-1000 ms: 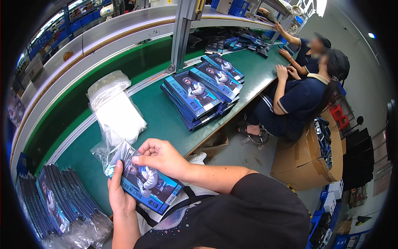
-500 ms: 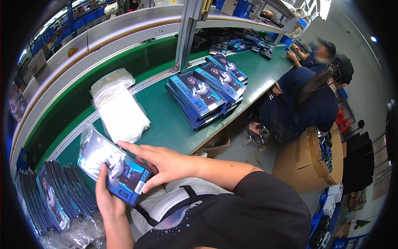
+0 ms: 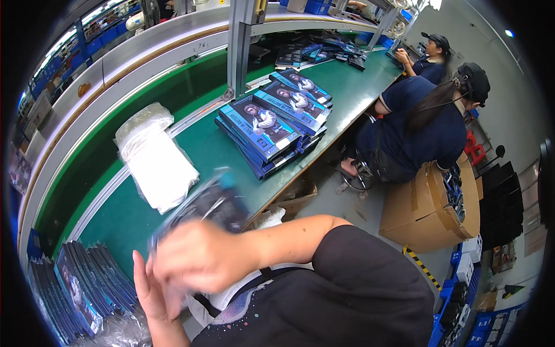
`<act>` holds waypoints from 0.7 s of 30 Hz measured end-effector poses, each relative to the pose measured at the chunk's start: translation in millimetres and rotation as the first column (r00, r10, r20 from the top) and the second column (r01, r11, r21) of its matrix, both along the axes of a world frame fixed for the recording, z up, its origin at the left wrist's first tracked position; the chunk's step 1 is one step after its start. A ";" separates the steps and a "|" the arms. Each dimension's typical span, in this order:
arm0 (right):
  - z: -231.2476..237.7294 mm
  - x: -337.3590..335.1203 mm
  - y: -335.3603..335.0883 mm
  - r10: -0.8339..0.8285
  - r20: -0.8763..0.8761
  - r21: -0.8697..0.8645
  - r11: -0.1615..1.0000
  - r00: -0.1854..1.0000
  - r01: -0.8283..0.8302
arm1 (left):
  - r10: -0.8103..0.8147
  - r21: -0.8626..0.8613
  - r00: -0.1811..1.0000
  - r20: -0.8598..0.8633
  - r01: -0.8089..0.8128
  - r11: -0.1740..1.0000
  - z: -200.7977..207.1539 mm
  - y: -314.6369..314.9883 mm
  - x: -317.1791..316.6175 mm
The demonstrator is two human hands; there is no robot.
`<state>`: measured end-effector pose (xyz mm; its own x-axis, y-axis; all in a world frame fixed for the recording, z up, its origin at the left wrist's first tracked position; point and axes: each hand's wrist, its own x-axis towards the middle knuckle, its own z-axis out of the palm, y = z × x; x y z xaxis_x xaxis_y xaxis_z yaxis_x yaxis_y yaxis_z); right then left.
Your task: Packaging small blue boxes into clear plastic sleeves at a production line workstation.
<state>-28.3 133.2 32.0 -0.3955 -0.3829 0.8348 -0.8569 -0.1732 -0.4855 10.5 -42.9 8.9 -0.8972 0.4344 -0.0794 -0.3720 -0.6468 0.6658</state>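
Observation:
A flat blue-and-dark box in a clear plastic bag (image 3: 211, 203) is tilted over the near side of the bench, smeared by motion. My left hand (image 3: 155, 292) is at its near lower end, gripping it, with part of the fingers hidden behind the right hand. Across that same end lies my right hand (image 3: 202, 254), curled and blurred, so what its fingers hold does not show. To the left, a row of bagged boxes (image 3: 87, 277) stands on edge. A pile of white plastic bags (image 3: 159, 173) lies beyond my hands.
Stacked blue boxes (image 3: 269, 130) rest on the green bench (image 3: 217, 156), near a metal post (image 3: 238, 52). More boxes (image 3: 324, 49) lie scattered at the far end. Two people (image 3: 428, 115) sit along the right side, by a large carton (image 3: 425, 202). Crumpled clear plastic (image 3: 124, 331) is at the lower left.
The bagged box has turned and tilted away, its printed front no longer facing up clearly. My right hand has moved from its right edge across to its near end, beside my left hand.

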 end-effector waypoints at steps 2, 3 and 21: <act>-10.4 10.4 -13.2 0.209 0.040 0.186 0.959 0.977 -0.212 | -0.026 0.011 0.998 0.049 0.025 1.000 -9.7 -4.0 2.0; -12.6 13.3 -14.5 0.259 0.061 0.151 0.952 0.964 -0.265 | 0.003 -0.026 1.000 0.021 -0.002 1.000 -15.1 -7.6 2.2; 3.3 -31.2 60.5 0.110 0.723 0.237 0.887 0.681 -0.396 | 0.304 -0.323 0.951 0.048 -0.274 0.906 39.3 -42.7 33.8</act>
